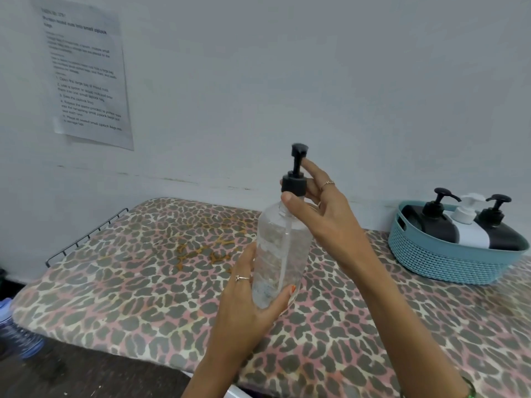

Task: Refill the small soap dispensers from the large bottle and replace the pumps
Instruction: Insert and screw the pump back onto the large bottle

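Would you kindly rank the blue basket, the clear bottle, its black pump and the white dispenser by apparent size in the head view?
1. blue basket
2. clear bottle, though being held nearer the camera inflates it
3. white dispenser, partly hidden in the basket
4. black pump

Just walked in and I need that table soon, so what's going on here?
A person is holding a large clear bottle above the leopard-print table. The left hand grips its lower body, while the right hand pinches the black pump at its collar. Three smaller dispensers, two black and one white, sit in a blue basket to the right with their pumps on.
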Demonstrator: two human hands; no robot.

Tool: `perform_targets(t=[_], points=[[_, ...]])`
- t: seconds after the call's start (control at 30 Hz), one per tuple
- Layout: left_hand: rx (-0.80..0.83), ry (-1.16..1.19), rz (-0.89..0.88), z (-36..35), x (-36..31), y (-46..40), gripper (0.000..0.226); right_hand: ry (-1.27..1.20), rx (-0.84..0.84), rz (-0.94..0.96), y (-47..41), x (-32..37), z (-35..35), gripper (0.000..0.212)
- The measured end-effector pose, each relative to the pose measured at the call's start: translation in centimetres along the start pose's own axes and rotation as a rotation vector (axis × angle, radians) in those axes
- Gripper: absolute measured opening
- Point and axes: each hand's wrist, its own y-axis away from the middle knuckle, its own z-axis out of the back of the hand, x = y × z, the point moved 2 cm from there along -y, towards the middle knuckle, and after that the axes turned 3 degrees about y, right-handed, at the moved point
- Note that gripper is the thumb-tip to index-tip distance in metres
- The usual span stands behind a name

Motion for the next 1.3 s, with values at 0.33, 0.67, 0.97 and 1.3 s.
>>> perform_targets(t=[0.33,0.67,0.97,1.3], points=[[-0.003,0.026,0.021,-0.1,0.0,0.1,0.079,-0.176,-0.078,0.203,-0.6,1.2,-0.7,0.026],[0.052,0.053,0.041,-1.4,-0.6,-4.6,0.097,-0.082,-0.004,0.171,-3.5,0.7,1.2,0.012],[0.19,0.095,-0.067,-4.5,-0.5,-11.9,0.081,-0.13,-0.136,0.199,-6.6,-1.3,4.7,0.016],[0.22,0.134,-0.127,-6.0,2.2,-13.0,0.084,-0.156,0.123,0.033,-8.0,-4.0,6.7,0.036]])
